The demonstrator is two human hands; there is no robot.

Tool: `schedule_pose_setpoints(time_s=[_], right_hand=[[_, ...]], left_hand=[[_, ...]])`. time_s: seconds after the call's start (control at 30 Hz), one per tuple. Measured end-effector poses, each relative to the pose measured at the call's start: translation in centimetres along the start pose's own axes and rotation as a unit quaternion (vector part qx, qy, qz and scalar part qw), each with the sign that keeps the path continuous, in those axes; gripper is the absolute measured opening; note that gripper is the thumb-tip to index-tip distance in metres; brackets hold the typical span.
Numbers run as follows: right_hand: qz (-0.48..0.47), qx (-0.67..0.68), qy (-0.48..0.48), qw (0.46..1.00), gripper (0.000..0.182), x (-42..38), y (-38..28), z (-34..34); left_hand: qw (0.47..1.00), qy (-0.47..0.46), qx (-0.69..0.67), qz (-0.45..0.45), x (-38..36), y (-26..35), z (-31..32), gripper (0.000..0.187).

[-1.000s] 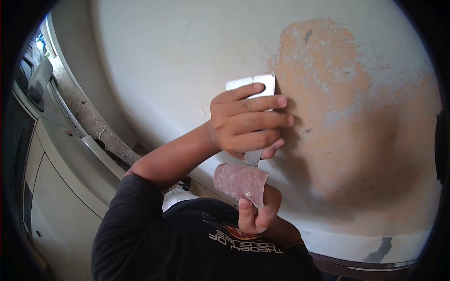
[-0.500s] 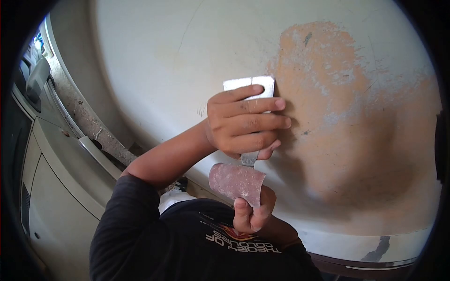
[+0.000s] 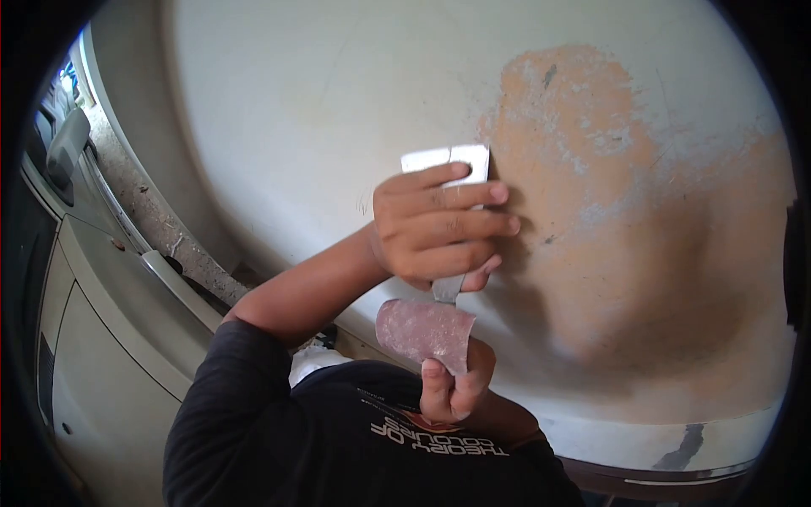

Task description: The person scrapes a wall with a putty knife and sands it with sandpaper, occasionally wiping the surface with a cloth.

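Note:
My left hand (image 3: 443, 224) reaches in from the left, back of the hand toward me, fingers wrapped round a shiny flat metal piece (image 3: 477, 158). A narrower grey metal part (image 3: 448, 290) shows below that hand, its lower end hidden behind a curled reddish sandpaper sheet (image 3: 422, 329). Lower down, my right hand (image 3: 459, 384) pinches the sandpaper between thumb and curled fingers. Whether the right hand also holds the grey part is hidden. Both hands are in front of a pale curved panel (image 3: 296, 127) with a sanded orange-brown patch (image 3: 583, 127).
At the left stands a beige vehicle door (image 3: 118, 338) with a mirror (image 3: 68, 148). Rough ground (image 3: 182, 249) shows between it and the panel. A dark grey mark (image 3: 680, 448) lies on the panel's lower right part.
My left hand and the metal piece have shifted very slightly left and down in view. The sandpaper and my right hand have barely moved; both grips look the same.

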State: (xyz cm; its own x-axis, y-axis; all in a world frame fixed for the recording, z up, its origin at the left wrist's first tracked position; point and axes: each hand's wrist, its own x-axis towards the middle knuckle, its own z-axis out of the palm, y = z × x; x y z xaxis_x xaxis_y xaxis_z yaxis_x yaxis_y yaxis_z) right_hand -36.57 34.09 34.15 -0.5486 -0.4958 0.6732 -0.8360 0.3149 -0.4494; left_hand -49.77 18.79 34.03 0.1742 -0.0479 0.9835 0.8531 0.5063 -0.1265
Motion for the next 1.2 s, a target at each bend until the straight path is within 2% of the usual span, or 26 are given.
schedule_pose_setpoints(time_s=[0.1, 0.17, 0.27, 0.5, 0.57, 0.6, 0.67, 0.77, 0.9, 1.0, 1.07, 1.13, 1.2], right_hand=[[-0.037, -0.022, 0.054, 0.998, 0.024, 0.1, -0.4, 0.1], [0.008, 0.009, -0.011, 1.0, 0.026, -0.4, -0.1, -0.3], [-0.046, -0.015, -0.029, 0.998, 0.034, -0.2, 0.1, -0.9], [-0.033, -0.004, -0.03, 0.999, 0.036, -0.3, 0.3, -0.3], [-0.026, -0.011, 0.059, 0.998, 0.024, 0.4, -0.3, 0.1], [-0.024, -0.011, 0.061, 0.998, 0.024, 0.1, -0.4, -0.1], [-0.016, 0.011, -0.001, 1.0, 0.025, 0.2, -0.1, -0.5], [-0.005, -0.001, -0.007, 1.0, 0.025, 0.5, -0.2, -0.6], [0.004, 0.026, 0.03, 0.999, 0.024, 0.5, -0.4, -0.3], [0.005, 0.016, -0.013, 1.0, 0.025, 0.8, 0.0, -0.5], [-0.022, -0.013, 0.036, 0.999, 0.024, 1.9, -0.7, -0.6], [-0.002, 0.024, 0.068, 0.997, 0.023, 1.4, -0.8, -0.4], [-0.027, -0.007, 0.028, 0.999, 0.022, 1.4, -0.8, -0.6]], left_hand=[[1.0, -0.002, -0.008, -0.015, -0.1, 0.6, 0.1, 0.01], [1.0, -0.003, -0.009, -0.005, -0.4, 0.4, 0.0, 0.01], [1.0, 0.002, -0.002, -0.009, 0.2, 0.2, 0.1, 0.01], [1.0, 0.003, 0.016, -0.004, 0.1, 0.1, 0.0, 0.012], [1.0, 0.007, 0.022, 0.006, 0.6, -0.3, 0.1, 0.012], [1.0, 0.004, 0.019, 0.005, 0.4, 0.0, 0.1, 0.012], [1.0, 0.003, 0.014, 0.006, -0.1, 0.1, 0.2, 0.013], [1.0, 0.002, 0.017, 0.0, 0.3, -0.2, -0.1, 0.012], [1.0, 0.0, 0.013, -0.004, 0.3, 0.1, -0.1, 0.011], [1.0, 0.018, 0.013, 0.008, 0.1, -0.3, 0.3, 0.01], [1.0, 0.0, 0.017, -0.005, 1.4, -0.6, 0.0, 0.01], [1.0, 0.01, 0.013, -0.005, 1.7, -0.5, 0.1, 0.01], [1.0, -0.011, 0.015, -0.001, 0.7, -0.2, -0.1, 0.01]])
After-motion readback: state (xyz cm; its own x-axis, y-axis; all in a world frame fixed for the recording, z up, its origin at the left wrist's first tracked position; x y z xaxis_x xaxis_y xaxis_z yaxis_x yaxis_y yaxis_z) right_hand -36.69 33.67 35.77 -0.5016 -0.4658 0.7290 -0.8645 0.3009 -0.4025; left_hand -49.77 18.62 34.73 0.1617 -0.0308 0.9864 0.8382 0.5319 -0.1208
